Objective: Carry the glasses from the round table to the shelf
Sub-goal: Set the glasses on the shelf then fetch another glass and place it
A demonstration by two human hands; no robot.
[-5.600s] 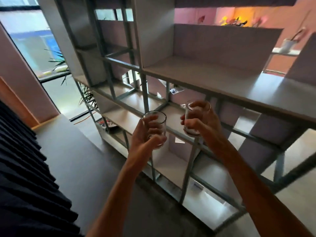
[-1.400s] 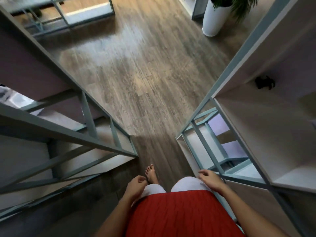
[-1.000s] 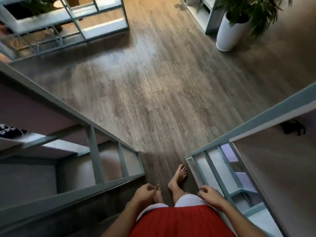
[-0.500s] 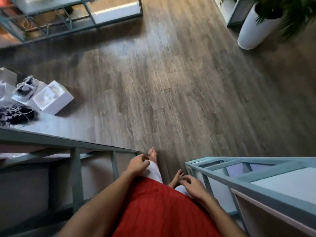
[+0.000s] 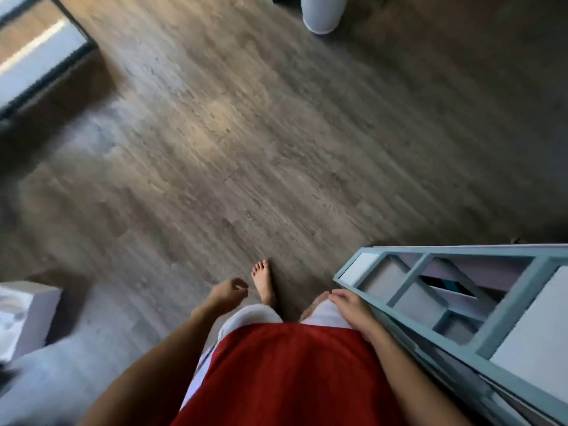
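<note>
I look straight down at a wooden floor (image 5: 246, 133) while walking barefoot. My left hand (image 5: 229, 292) hangs by my hip, fingers loosely curled, holding nothing. My right hand (image 5: 349, 304) rests against my thigh, fingers apart, also with nothing in it. A blue-framed shelf (image 5: 504, 305) with pale boards runs along my right side, its corner right beside my right hand. No glasses and no round table are in view.
A white plant pot (image 5: 321, 13) stands on the floor at the top. A white box (image 5: 24, 315) sits on a pale surface at the lower left. Another shelf frame (image 5: 33, 53) shows at the upper left. The picture is blurred by motion.
Both hands held a glass at the shelf earlier; now they hold nothing. I have walked forward out from between the shelves, and the left shelf frame has dropped out of view.
</note>
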